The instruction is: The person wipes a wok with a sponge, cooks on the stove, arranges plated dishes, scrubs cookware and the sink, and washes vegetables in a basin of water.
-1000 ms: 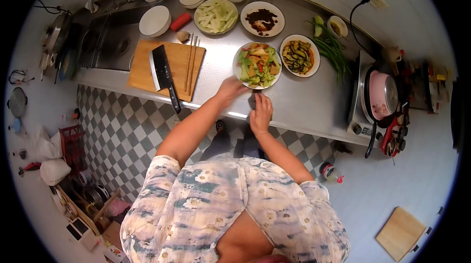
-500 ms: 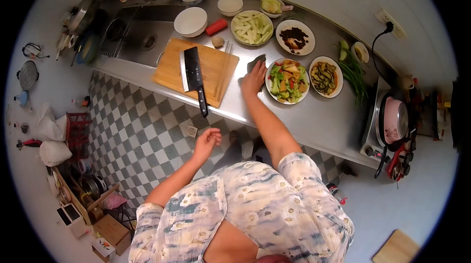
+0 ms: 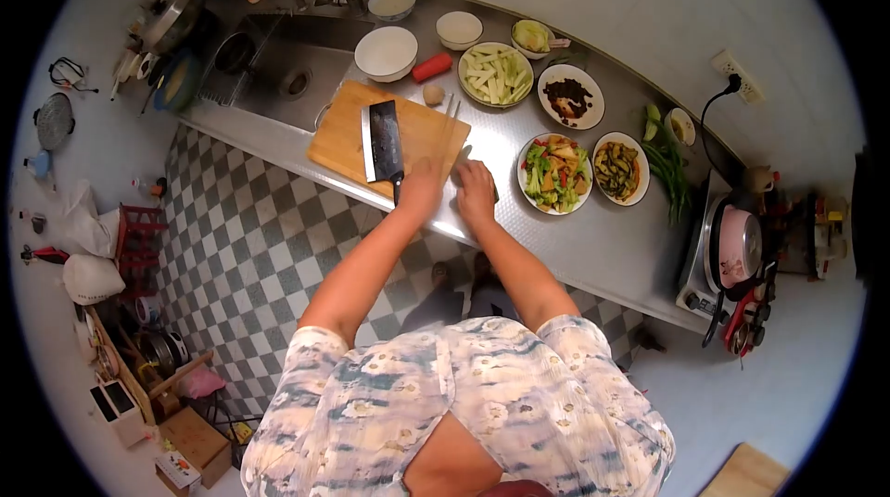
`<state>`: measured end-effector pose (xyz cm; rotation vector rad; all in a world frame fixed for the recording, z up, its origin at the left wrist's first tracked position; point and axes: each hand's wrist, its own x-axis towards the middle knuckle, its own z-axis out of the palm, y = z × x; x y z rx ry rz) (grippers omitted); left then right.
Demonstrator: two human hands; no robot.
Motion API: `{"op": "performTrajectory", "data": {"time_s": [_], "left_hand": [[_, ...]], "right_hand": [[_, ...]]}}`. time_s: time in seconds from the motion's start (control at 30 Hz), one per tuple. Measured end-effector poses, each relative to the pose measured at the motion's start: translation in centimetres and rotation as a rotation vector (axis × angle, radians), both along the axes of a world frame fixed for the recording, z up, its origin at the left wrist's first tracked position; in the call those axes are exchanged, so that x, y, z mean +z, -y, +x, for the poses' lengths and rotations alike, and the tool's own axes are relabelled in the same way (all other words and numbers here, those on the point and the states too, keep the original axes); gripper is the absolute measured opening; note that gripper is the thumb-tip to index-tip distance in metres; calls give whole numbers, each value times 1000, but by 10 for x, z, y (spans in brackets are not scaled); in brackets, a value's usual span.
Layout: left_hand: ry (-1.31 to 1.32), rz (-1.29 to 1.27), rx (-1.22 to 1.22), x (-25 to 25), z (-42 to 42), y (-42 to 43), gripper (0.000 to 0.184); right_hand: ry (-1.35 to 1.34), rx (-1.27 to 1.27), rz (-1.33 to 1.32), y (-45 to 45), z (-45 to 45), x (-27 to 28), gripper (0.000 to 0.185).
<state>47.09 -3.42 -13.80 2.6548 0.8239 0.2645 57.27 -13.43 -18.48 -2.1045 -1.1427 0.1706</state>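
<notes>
My right hand (image 3: 476,184) presses down on the steel counter, just right of the wooden cutting board (image 3: 343,140). Under its fingers is a small dark grey piece, apparently a cloth (image 3: 464,156), mostly covered by the hand. Blurred by motion, my left hand (image 3: 422,186) is at the board's front right corner, close to the cleaver handle; its fingers do not show clearly. The cleaver (image 3: 382,137) lies on the board with its handle toward me. A pair of chopsticks (image 3: 451,109) rests along the board's right side.
Behind the board are a white bowl (image 3: 386,54), a red packet (image 3: 432,68) and a plate of cut pale vegetable (image 3: 496,74). To the right stand a mixed vegetable dish (image 3: 555,174), a second cooked dish (image 3: 618,169) and a cooker (image 3: 702,256). The sink (image 3: 297,82) is left.
My right hand has come back toward the counter's front edge with the cloth-like piece. My left hand has risen from beside the counter to the board's corner. The whole view has shifted slightly.
</notes>
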Motion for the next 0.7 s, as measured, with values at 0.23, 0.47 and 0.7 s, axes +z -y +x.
{"op": "performTrajectory", "data": {"time_s": [0.23,0.47,0.7], "left_hand": [[-106,82,134,-11,35,-6,28],[-241,-35,229,-23,49,-26,31],[303,-357,125,-14,-5,-45,22]], "right_hand": [[-40,173,-53,20,1,22,45],[104,147,-115,19,-7,28,57],[224,75,-47,12,-15,18,37]]}}
